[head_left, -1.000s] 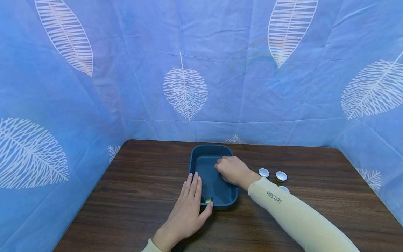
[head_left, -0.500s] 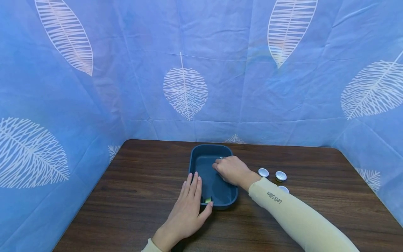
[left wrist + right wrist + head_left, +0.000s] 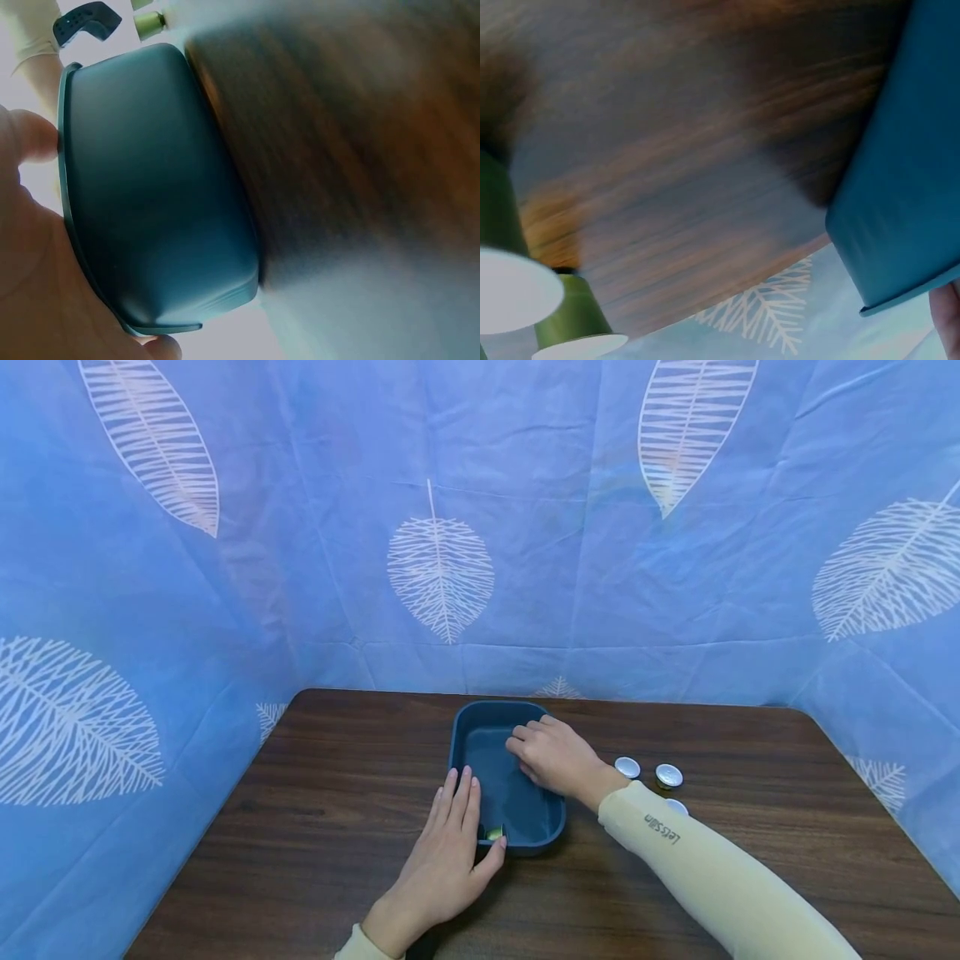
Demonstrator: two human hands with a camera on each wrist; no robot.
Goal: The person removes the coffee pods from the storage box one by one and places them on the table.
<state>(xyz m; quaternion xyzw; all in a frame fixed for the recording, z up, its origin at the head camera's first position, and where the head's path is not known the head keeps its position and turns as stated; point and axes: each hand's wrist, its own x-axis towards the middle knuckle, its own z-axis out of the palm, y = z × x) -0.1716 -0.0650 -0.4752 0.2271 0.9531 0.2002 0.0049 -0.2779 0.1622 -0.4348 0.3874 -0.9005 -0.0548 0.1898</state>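
Observation:
A dark blue rectangular bin point(image 3: 517, 842) stands on the table. Along its left rim lies my left hand point(image 3: 442, 860), fingers straight, its thumb at the front rim. In the near left corner of the bin shows part of a green capsule point(image 3: 495, 833). My right hand point(image 3: 555, 756) reaches over the right rim, its bent fingertips down inside the far right part; I cannot tell whether they hold anything. Just right of that hand stand 3 coffee capsules with silvery lids, among them one capsule point(image 3: 627, 767) and another capsule point(image 3: 669, 776); the right wrist view shows a green capsule body point(image 3: 574, 311).
The dark wooden table point(image 3: 337, 793) ends at a far edge close behind the bin. A blue leaf-patterned cloth point(image 3: 525, 568) hangs behind it and at both sides. My right sleeve point(image 3: 720, 868) crosses the table's right half and partly covers the nearest capsule.
My right hand has risen slightly and turned, its fingers looser. The small shiny edge seen earlier by its fingertips is now out of sight. My left hand stays on the rim.

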